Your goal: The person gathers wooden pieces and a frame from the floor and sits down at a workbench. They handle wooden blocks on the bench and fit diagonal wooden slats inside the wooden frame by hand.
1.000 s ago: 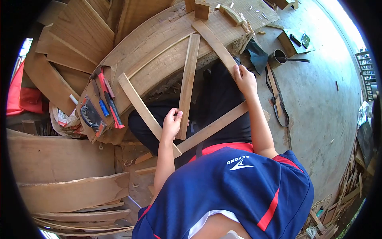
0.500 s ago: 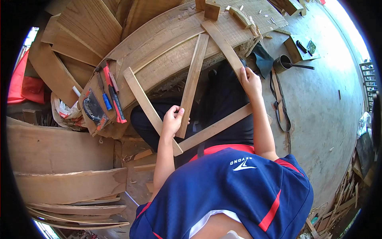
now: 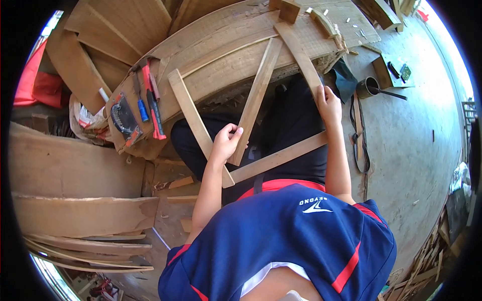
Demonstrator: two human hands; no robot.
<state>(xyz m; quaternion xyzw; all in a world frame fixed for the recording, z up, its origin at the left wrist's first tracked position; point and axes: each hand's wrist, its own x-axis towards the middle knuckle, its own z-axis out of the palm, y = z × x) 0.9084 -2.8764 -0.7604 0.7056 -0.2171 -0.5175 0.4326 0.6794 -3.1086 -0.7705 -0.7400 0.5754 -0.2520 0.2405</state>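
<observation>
My left hand (image 3: pixel 227 143) pinches a loose wooden slat (image 3: pixel 257 98) near its lower end, between thumb and fingers. The slat slants up across the opening of a four-sided wooden frame (image 3: pixel 281 156), and its upper end lies close to the frame's far right corner. My right hand (image 3: pixel 330 105) is closed around the frame's right rail, thumb on top. The frame's near side rests over my lap, while its far side lies on a thick wooden workbench (image 3: pixel 221 78). My left forearm and wrist pass over the left rail.
On the bench's left end lie a red-and-black hammer (image 3: pixel 152 100), a blue-handled chisel (image 3: pixel 140 98) and a dark handled tool (image 3: pixel 123 118). Small wood blocks (image 3: pixel 289 11) sit on its far edge. A metal can (image 3: pixel 368 87) and strap (image 3: pixel 362 155) are on the floor. Boards (image 3: pixel 80 168) are stacked left.
The camera view has shifted, so the scene sits farther right and slightly higher. Both hands keep their grips, and the slat stays nearly in place against the frame.
</observation>
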